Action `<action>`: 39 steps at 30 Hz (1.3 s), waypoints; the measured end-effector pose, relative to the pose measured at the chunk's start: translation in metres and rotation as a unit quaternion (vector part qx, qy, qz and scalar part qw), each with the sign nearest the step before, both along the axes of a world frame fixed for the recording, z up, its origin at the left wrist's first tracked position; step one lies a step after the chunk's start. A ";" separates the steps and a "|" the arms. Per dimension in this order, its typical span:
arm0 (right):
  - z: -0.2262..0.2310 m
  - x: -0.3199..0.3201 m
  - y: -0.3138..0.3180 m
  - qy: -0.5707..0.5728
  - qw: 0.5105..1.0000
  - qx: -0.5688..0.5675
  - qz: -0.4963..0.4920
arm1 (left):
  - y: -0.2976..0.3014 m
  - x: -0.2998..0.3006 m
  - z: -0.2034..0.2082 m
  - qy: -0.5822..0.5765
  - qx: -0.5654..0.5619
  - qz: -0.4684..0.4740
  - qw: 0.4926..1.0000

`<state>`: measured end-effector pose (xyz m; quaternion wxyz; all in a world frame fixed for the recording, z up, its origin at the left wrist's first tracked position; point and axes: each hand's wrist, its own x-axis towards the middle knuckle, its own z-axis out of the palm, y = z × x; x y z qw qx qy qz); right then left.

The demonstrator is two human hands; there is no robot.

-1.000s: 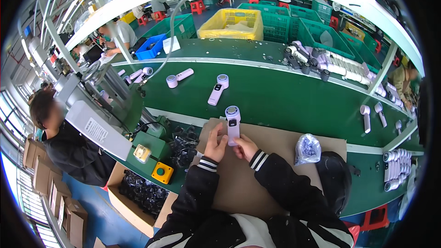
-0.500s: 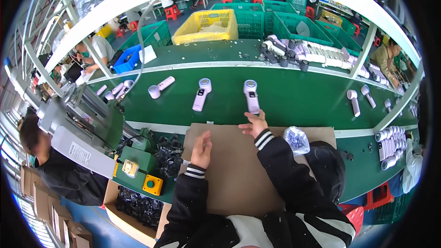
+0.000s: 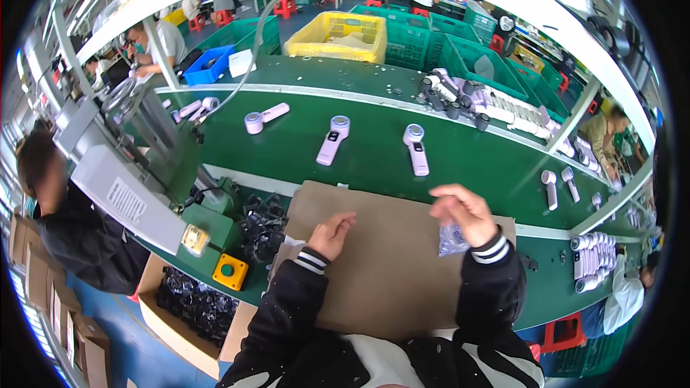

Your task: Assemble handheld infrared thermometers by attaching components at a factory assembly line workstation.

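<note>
My left hand (image 3: 332, 236) hovers above the left part of a brown cardboard sheet (image 3: 381, 273), its fingers loosely bent and holding nothing I can see. Over the sheet's right side, my right hand (image 3: 466, 217) is open with fingers stretched to the left. Just beneath it lies a clear plastic bag of small purple parts (image 3: 451, 241), partly covered by the hand. Beyond the sheet, on the green belt, rest a lilac round-headed handheld device (image 3: 418, 152) and a similar lilac device (image 3: 333, 142), neither touched by a hand.
At left stands a grey-green bench machine (image 3: 129, 197) with a yellow button box (image 3: 229, 271). Black parts (image 3: 262, 226) lie beside it, and more fill a cardboard box (image 3: 176, 338). Lilac devices (image 3: 593, 262) are stacked at right. A co-worker (image 3: 79, 223) sits at left.
My right hand has moved right, from near a lilac device to over the plastic bag. My left hand's fingers have turned rightward and bent more. The whole view has shifted and tilted.
</note>
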<state>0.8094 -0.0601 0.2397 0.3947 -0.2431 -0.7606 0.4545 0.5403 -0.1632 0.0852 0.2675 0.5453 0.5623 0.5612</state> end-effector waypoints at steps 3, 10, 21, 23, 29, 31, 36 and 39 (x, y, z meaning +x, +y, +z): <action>-0.007 0.045 0.013 -0.141 0.967 0.129 -0.166 | -0.004 0.004 0.007 0.039 0.006 -0.025 0.999; -0.059 0.100 0.027 -0.328 0.926 -0.018 -0.185 | -0.003 0.014 0.013 0.070 -0.011 -0.026 0.997; -0.092 0.080 0.016 -0.384 0.878 0.231 -0.170 | -0.007 0.015 0.016 0.062 0.018 -0.044 0.997; -0.092 0.081 0.016 -0.394 0.875 0.219 -0.177 | -0.007 0.016 0.020 0.061 0.018 -0.043 0.997; -0.097 0.084 0.019 -0.411 0.876 0.144 -0.205 | -0.011 0.017 0.028 0.051 0.008 -0.039 0.998; -0.099 0.086 0.021 -0.366 0.901 0.105 -0.209 | -0.011 0.017 0.027 0.040 0.009 -0.041 0.998; -0.085 0.090 0.016 -0.286 0.929 0.103 -0.211 | -0.012 0.019 0.026 0.030 0.004 -0.048 0.998; -0.070 0.090 0.010 -0.234 0.938 0.156 -0.202 | -0.011 0.021 0.024 0.033 -0.009 -0.050 0.998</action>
